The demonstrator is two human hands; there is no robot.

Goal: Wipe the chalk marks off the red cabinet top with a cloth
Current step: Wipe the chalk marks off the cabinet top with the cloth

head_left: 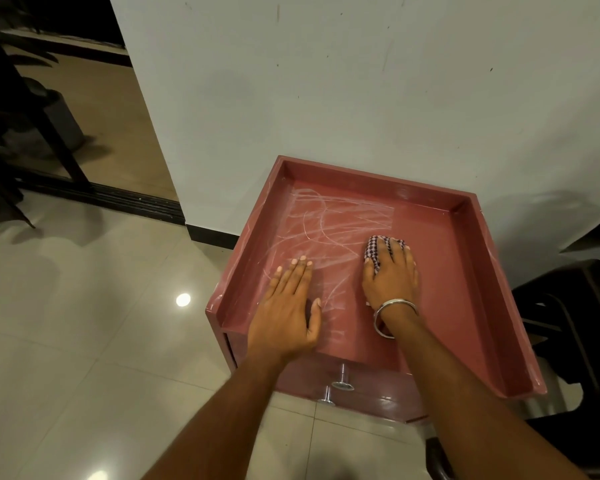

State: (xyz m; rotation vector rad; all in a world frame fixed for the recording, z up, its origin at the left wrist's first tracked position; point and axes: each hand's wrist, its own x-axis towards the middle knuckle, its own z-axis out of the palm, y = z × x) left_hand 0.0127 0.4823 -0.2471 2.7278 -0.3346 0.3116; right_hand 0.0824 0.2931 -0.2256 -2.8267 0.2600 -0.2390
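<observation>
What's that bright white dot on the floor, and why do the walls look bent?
Head view: the dot is a lamp's glare on the glossy beige floor tiles; the wide-angle lens bows the pale wall; dim light, with soft shadows beside the red rimmed cabinet top.

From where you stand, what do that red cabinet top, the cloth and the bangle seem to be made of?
Cabinet top: probably painted or laminated wood, semi-gloss; it shows soft reflections and chalk scribbles.
Cloth: woven fabric, matte, with a small dark-and-pale check.
Bangle: likely polished metal, silvery with bright glints.
</observation>
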